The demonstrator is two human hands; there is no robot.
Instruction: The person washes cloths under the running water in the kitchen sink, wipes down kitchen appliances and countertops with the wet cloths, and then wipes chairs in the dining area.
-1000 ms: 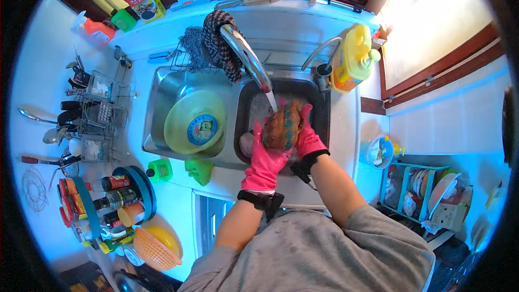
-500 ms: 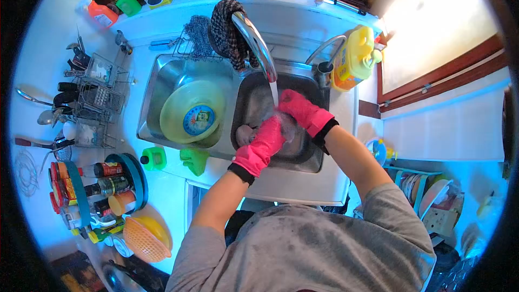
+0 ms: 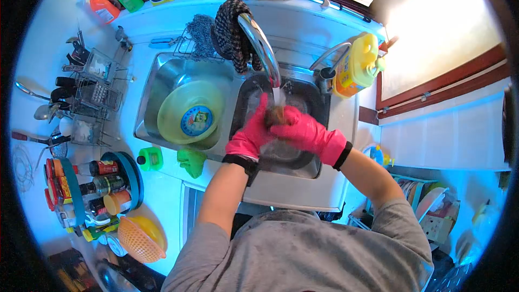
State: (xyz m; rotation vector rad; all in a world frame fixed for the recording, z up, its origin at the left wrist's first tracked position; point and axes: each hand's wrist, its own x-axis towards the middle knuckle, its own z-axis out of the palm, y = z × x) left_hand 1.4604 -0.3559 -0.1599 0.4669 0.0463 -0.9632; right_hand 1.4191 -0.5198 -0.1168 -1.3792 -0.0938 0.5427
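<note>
Well out to the left of the fingers, a round yellow-green plastic basin (image 3: 192, 114) with a blue label is sitting in the left bowl of the stainless steel double sink (image 3: 148, 97). Nearer, the left hand (image 3: 250, 136), in a pink rubber glove, is reaching into the right bowl with its fingers (image 3: 261, 109) curled upward against a small brownish-orange scrubbing pad (image 3: 277, 114). The pad is sitting between the two sets of fingertips, directly under the stream from the curved chrome tap (image 3: 260, 46) just above them. The right hand (image 3: 308, 132), gloved alike, is closing on the pad from the other side, fingers clenched round it; both hands are grasping it together. A checked dark cloth (image 3: 230, 27) is hanging over the tap behind the fingers. Beyond the right hand's knuckles, a yellow plastic detergent jug (image 3: 358, 65) is standing on the sink edge.

Judgement: rinsing well calls for keeping the pad centred in the stream, squeezing and releasing repeatedly, and holding it low in the bowl so spray stays off the counter.
</note>
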